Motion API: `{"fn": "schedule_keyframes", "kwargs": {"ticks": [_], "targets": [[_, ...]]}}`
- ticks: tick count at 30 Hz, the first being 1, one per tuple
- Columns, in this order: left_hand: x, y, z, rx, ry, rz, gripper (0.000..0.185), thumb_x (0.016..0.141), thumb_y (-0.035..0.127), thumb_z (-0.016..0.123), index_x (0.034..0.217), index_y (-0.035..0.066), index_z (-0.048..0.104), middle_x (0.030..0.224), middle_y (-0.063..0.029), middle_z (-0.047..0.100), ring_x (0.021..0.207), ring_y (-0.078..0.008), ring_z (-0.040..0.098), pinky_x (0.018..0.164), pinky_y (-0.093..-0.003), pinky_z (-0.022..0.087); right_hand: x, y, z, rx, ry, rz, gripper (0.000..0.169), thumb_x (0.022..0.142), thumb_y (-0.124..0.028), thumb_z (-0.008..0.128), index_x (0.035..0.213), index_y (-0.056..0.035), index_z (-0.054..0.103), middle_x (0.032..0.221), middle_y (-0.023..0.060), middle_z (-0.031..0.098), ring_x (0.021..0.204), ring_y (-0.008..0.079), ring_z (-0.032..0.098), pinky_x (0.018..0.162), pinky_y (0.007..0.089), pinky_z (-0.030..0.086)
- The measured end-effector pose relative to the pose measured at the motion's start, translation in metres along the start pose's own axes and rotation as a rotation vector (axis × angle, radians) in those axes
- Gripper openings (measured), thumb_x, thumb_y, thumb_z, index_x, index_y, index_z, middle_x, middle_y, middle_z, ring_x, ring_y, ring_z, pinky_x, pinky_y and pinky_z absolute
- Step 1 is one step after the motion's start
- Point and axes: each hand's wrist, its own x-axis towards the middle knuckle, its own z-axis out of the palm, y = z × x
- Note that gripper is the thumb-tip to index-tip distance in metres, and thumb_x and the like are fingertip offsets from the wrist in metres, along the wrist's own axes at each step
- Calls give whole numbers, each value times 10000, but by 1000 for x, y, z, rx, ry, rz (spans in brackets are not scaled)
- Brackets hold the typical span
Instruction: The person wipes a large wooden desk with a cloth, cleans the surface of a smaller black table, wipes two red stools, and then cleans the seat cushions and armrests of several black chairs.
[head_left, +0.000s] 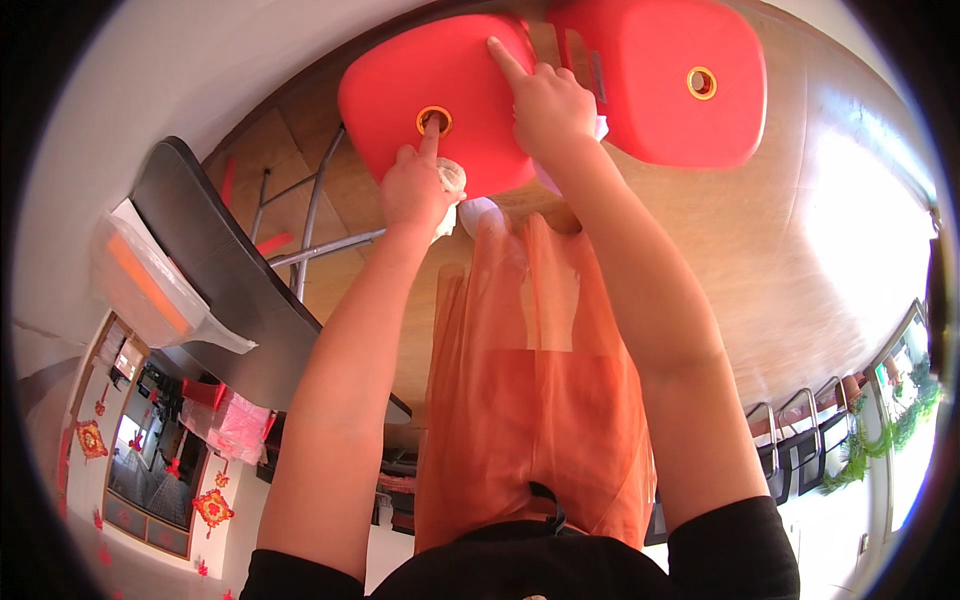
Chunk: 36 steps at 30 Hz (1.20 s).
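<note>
Before me stands a red plastic stool (375, 90) with a gold-rimmed hole in its seat. The index finger of my left hand (416, 184) reaches into that hole, and the same hand holds a crumpled whitish cloth (451, 176) that hangs at its side. My right hand (555, 109) is over the seat's right part, its index finger stretched out on the red surface and its other fingers curled. Something pale pink and white (601, 127), perhaps a cloth, shows beside and under this hand; whether it is gripped is hidden.
A second red stool (660, 60) stands to the right. At the left is a dark folding table (217, 247) with metal legs, bearing a plastic-wrapped package (154, 277). Metal-framed chairs (806, 442) line the lower right. The floor (750, 247) is brown; bright light falls on it.
</note>
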Motion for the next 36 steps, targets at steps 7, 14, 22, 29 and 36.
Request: {"fn": "schedule_keyframes", "kwargs": {"ticks": [7, 14, 22, 29, 36], "targets": [[-4, 1, -2, 74, 48, 6, 1157, 694, 393, 931, 1636, 307, 266, 1161, -121, 595, 967, -296, 694, 824, -405, 591, -22, 9, 15, 82, 15, 26, 937, 889, -107, 694, 1643, -402, 224, 1152, 83, 638, 1100, 270, 635, 900, 392, 572], [-3, 3, -9, 29, -41, -29, 1162, 704, 331, 927, 1644, 293, 243, 1236, -140, 595, 1068, -332, 683, 890, -435, 577, -33, 13, 26, -28, 26, 27, 968, 859, -80, 707, 1644, -394, 235, 1131, 80, 636, 1064, 263, 645, 914, 386, 557], [-2, -2, -3, 18, -23, -10, 1124, 706, 349, 925, 1630, 287, 287, 1204, -140, 598, 1023, -322, 691, 853, -433, 583, 26, -11, -7, -203, 132, -69, 933, 863, -119, 717, 1634, -397, 269, 1122, 99, 657, 1014, 268, 673, 871, 396, 578], [-2, -1, -3, 20, -20, 3, 1144, 682, 353, 939, 1626, 285, 295, 1164, -128, 604, 984, -315, 692, 828, -438, 582, 5, -6, 27, -310, 202, -233, 799, 881, -168, 703, 1587, -380, 395, 1136, 61, 654, 1072, 260, 641, 934, 521, 519], [2, -11, 9, -23, 9, 11, 1143, 676, 324, 944, 1624, 275, 307, 1150, -128, 608, 988, -305, 691, 840, -427, 584, 16, -9, -12, 383, 409, -214, 494, 825, -110, 704, 1309, -159, 623, 1257, 126, 609, 1202, 391, 563, 1038, 474, 494]]}}
